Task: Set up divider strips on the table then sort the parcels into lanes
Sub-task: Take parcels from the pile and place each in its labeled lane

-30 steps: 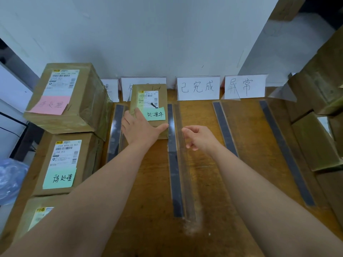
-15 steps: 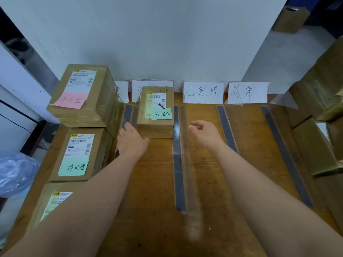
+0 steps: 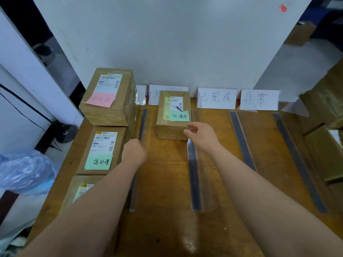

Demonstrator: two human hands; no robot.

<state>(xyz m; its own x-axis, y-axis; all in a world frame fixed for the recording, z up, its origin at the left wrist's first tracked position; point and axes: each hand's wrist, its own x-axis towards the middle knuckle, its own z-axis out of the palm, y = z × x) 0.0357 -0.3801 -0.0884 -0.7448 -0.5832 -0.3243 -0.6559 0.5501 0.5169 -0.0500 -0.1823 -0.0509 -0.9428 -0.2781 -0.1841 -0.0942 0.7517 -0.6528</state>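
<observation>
I see the left hand (image 3: 134, 152) left of centre, knuckles toward me and fingers curled under. It sits over the leftmost divider strip (image 3: 142, 125), and I cannot tell whether those fingers grip the strip or nothing.

The right hand (image 3: 203, 135) is at centre, fingers loosely curled, thumb and forefinger apart, holding nothing. Its fingertips are at the near right corner of the parcel (image 3: 164, 127).

That parcel lies flat on the worktop (image 3: 167, 191) in the upper centre, in the lane between the leftmost strip and the second strip (image 3: 194, 182), and carries a green note (image 3: 179, 115). Two more strips, the third strip (image 3: 241, 141) and the fourth strip (image 3: 297, 160), run to the right. White label cards (image 3: 216, 98) stand along the wall behind.

At the left edge sit a parcel with a pink note (image 3: 109, 108) and, nearer me, a parcel with a green label (image 3: 102, 145).
</observation>
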